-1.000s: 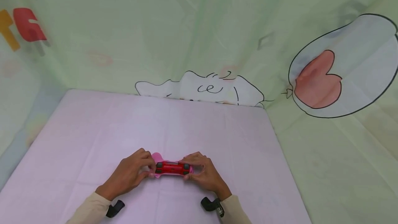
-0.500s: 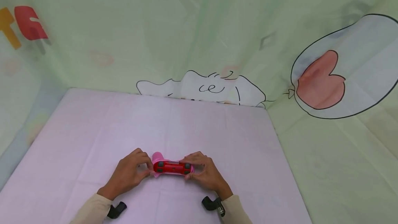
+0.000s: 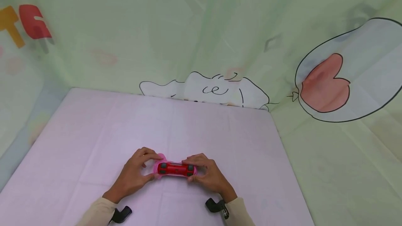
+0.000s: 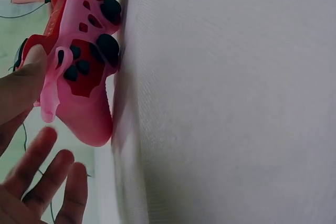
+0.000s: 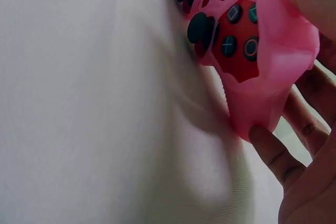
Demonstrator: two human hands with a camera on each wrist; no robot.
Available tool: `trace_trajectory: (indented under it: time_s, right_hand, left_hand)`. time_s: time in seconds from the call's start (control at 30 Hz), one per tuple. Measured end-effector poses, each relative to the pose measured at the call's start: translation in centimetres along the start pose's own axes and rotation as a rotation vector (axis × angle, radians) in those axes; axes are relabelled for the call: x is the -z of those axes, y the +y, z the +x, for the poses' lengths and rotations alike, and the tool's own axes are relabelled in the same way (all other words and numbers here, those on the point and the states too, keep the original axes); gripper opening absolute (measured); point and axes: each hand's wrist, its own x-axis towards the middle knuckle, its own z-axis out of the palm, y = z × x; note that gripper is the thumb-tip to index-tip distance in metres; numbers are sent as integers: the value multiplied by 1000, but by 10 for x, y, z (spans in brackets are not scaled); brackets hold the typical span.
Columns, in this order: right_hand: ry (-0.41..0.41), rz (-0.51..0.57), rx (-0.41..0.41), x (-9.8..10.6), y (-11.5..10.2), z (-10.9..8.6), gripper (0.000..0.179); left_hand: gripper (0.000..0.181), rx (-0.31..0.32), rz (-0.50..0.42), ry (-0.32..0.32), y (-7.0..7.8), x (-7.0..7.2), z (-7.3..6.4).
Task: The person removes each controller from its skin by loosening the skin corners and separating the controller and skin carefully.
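A red game controller (image 3: 175, 169) with dark sticks and buttons is partly wrapped in a pink silicone cover (image 4: 86, 116). Its shoulder edge points up in the head view, and the sticks are close over the tablecloth. My left hand (image 3: 134, 172) holds its left end, index finger at the pink lobe on the far side and thumb at the near edge. In the left wrist view a loose pink strip of the cover hangs beside the buttons, and three fingers are spread free. My right hand (image 3: 209, 173) grips the right end between thumb and fingers, over the cover.
A pale pink tablecloth (image 3: 201, 132) spreads under the hands. Green printed cloth walls (image 3: 132, 34) enclose the back and sides, with a balloon drawing (image 3: 364, 69) at right. Dark wrist-worn devices (image 3: 121, 215) sit at both cuffs.
My left fingers have parted from a tight pinch at the controller's left end to a wider hold, the index finger reaching over the far pink lobe. The right hand keeps its grip.
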Motion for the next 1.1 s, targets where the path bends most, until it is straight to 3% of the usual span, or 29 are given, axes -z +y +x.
trace_trajectory:
  time_s: [0.17, 0.43, 0.67, 0.87, 1.1]
  right_hand:
    - [2, -15, 4, 1, -1, -2, 61]
    - [23, -74, 89, 3, 3, -8, 67]
    - [5, -83, 114, 6, 1, -10, 71]
    - [72, -117, 132, 3, 5, -10, 60]
    - [134, -92, 78, 3, -2, -10, 50]
  left_hand:
    - [61, -46, 30, -21, -1, -6, -1]
    - [62, -76, 74, 16, 0, -8, 0]
    - [59, -66, 57, 30, 2, -8, 0]
    - [55, -53, 59, 59, 5, -9, 2]
    - [48, 24, 51, 97, 12, -9, 2]
